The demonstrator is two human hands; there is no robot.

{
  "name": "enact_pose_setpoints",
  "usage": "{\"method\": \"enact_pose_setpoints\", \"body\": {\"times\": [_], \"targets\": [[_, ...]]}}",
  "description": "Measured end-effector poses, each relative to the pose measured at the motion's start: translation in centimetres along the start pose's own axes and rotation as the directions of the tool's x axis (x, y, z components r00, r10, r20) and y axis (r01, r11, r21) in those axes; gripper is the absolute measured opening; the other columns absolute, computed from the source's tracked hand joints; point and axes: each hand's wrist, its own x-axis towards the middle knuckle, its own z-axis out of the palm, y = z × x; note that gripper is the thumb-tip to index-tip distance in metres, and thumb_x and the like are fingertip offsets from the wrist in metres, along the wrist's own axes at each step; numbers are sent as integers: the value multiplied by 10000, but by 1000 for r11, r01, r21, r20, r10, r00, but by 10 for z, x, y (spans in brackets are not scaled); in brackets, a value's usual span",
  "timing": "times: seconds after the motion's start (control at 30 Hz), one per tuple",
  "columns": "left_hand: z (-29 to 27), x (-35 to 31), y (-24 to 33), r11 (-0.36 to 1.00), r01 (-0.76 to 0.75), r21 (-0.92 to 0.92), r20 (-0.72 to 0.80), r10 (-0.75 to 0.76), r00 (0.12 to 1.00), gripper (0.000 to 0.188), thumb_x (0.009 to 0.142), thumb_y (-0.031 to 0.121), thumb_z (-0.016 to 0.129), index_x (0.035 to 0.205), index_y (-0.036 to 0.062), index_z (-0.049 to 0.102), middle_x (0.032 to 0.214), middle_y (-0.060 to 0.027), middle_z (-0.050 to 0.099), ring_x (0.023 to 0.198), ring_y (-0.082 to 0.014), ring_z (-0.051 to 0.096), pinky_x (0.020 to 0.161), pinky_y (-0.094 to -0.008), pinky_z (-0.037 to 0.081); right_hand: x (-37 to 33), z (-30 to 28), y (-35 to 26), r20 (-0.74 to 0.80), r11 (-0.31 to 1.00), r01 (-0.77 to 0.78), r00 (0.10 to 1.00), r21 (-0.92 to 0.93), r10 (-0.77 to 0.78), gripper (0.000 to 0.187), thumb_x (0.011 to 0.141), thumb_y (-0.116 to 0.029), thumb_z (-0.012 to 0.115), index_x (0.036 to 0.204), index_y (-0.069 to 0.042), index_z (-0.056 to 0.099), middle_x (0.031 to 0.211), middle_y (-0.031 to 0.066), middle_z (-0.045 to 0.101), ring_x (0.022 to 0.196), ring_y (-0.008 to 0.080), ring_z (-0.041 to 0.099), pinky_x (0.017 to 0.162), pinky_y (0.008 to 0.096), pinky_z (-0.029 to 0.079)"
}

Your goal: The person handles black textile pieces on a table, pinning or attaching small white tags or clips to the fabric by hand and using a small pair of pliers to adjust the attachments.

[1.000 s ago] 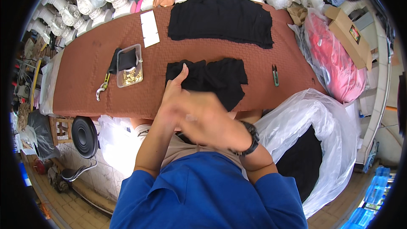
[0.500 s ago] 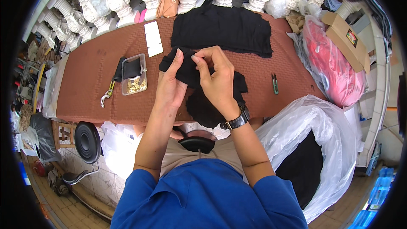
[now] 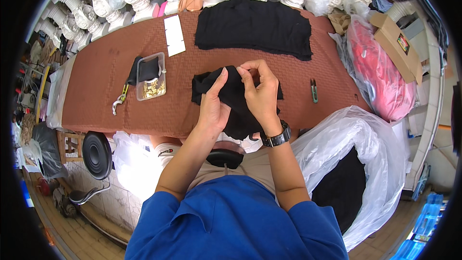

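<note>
A piece of black cloth (image 3: 238,121) is held up between my two hands over the front of the table, its lower part hanging down near the table's edge. My left hand (image 3: 215,106) grips it with the thumb on top; its other fingers are mostly behind the cloth. At the cloth's upper edge, my right hand (image 3: 261,94) pinches with thumb and forefinger. Whether anything small sits in that pinch is too fine to see. To the left stands a clear plastic box (image 3: 138,86) with small gold-coloured pieces (image 3: 153,89) and something black inside.
Folded black fabric (image 3: 255,29) lies at the back of the brown-covered table (image 3: 96,91), beside a white card (image 3: 174,36). Green-handled thread snips (image 3: 314,90) lie right. A yellow-and-silver tool (image 3: 120,97) is by the box. An open plastic bag (image 3: 380,178) with black cloth stands right.
Both hands have shifted a little to the right with the black cloth. The cloth has opened out and hangs differently around the left hand; the right hand still pinches its upper edge.
</note>
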Motion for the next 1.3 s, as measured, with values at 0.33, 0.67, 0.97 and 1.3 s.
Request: {"method": "enact_pose_setpoints", "body": {"times": [0.33, 0.67, 0.97, 1.3], "targets": [[2, 4, -8, 1000, -4, 16, -88, 5, 996, 246, 964, 188, 708, 1154, 50, 636, 1128, -56, 684, 1067, -147, 656, 958, -303, 530, -3, 1, 12, -40, 1000, 7, 999, 2, -7, 61, 897, 12, 700, 916, 10, 642, 829, 91, 644, 688, 169, 629, 618, 291, 497], [9, 0, -3, 983, -184, 18, -20, 184, 983, 228, 998, 248, 665, 1137, 69, 639, 1087, -40, 668, 1018, -127, 643, 932, -305, 528, -15, 8, -22, -36, 996, -49, 998, 81, 52, 85, 882, 18, 717, 963, 18, 689, 890, 75, 662, 753, 151, 644, 665, 268, 511], [12, -9, -2, 976, -206, 65, 44, 203, 978, 217, 998, 282, 663, 1104, 95, 637, 1045, -26, 653, 980, -126, 639, 887, -308, 534, -23, 14, -21, -8, 959, -196, 979, 207, 201, 106, 897, -6, 743, 1002, 4, 735, 833, -6, 577, 747, 50, 546, 657, 207, 446], [12, -10, -3, 974, -220, 53, 42, 218, 975, 206, 989, 259, 677, 1101, 89, 645, 1051, -22, 657, 988, -121, 640, 901, -299, 528, -24, 16, -16, -35, 941, -194, 977, 275, 212, 129, 889, 13, 747, 1017, 2, 754, 824, -23, 568, 731, 39, 506, 653, 195, 418]]}}
